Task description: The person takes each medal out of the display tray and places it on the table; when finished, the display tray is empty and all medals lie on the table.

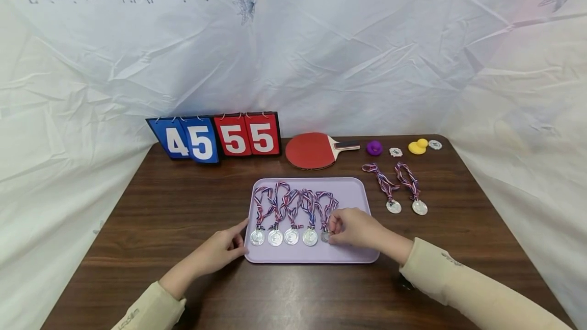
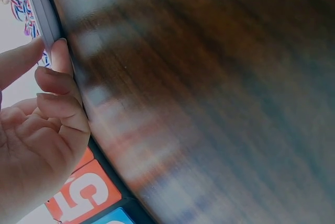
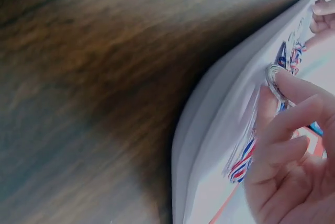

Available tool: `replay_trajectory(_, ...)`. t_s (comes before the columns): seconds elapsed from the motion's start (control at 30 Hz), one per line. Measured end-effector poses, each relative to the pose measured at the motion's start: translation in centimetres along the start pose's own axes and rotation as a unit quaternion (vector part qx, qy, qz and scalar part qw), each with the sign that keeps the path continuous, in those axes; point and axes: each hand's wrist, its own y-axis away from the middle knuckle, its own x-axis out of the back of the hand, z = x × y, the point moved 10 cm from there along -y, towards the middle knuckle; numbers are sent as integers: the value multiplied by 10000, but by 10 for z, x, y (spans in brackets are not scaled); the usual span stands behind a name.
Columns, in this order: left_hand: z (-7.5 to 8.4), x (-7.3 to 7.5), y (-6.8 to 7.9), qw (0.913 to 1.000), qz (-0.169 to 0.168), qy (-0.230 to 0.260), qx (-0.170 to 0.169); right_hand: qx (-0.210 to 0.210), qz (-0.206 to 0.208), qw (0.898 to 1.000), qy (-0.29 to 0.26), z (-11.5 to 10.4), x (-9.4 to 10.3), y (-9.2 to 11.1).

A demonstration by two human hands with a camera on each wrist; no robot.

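My right hand [image 1: 353, 227] pinches the rim of a silver medal [image 3: 273, 81] between thumb and finger, over the right part of a lilac tray [image 1: 355, 253]. That medal's striped ribbon [image 1: 324, 200] runs up the tray behind it. Left of it, several silver medals lie in a row, among them one [image 1: 310, 237] close by and one [image 1: 257, 237] at the far left, their red, white and blue ribbons spread toward the back. My left hand [image 1: 219, 251] holds the tray's left edge, thumb and forefinger at the rim [image 2: 46, 22], the other fingers curled.
Two more ribboned medals, one left [image 1: 393, 206] and one right [image 1: 419, 207], lie right of the tray. Behind are a flip scoreboard [image 1: 234, 136], a red table tennis bat [image 1: 311, 150], a purple duck [image 1: 374, 147], a yellow duck [image 1: 418, 146] and two small pale discs [image 1: 396, 152].
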Motion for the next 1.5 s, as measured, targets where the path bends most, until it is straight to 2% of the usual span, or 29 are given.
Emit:
replay_trajectory(0.17, 0, -1, 0, 10000, -22, -10, 37, 176, -64, 9996, -188, -1, 3, 3)
replay_trajectory(0.3, -1, -1, 0, 10000, -21, -29, 42, 146, -3, 9988, -465, -1, 12, 7)
replay_trajectory(0.43, -1, 0, 0, 10000, -5, -34, 38, 130, 257, 9964, -796, -2, 31, 14)
replay_trajectory(0.67, 0, 1, 0, 10000, -8, -14, 35, 117, 904, 9927, -785, 4, 70, 28)
replay_trajectory(0.83, 2, 1, 0, 10000, 12, 17, -22, -36, 1366, 9865, -903, 25, 99, 42)
replay_trajectory(1.1, 1, 0, 0, 10000, -8, -27, 24, -380, 1999, 9779, -474, 58, 143, 71)
replay_trajectory(1.37, 1, 0, 0, 10000, -21, -41, 83, -702, 2262, 9708, -380, 94, 168, 90)
replay_trajectory(1.5, 3, 0, 0, 10000, -21, -38, 68, -784, 2300, 9692, -396, 120, 177, 97)
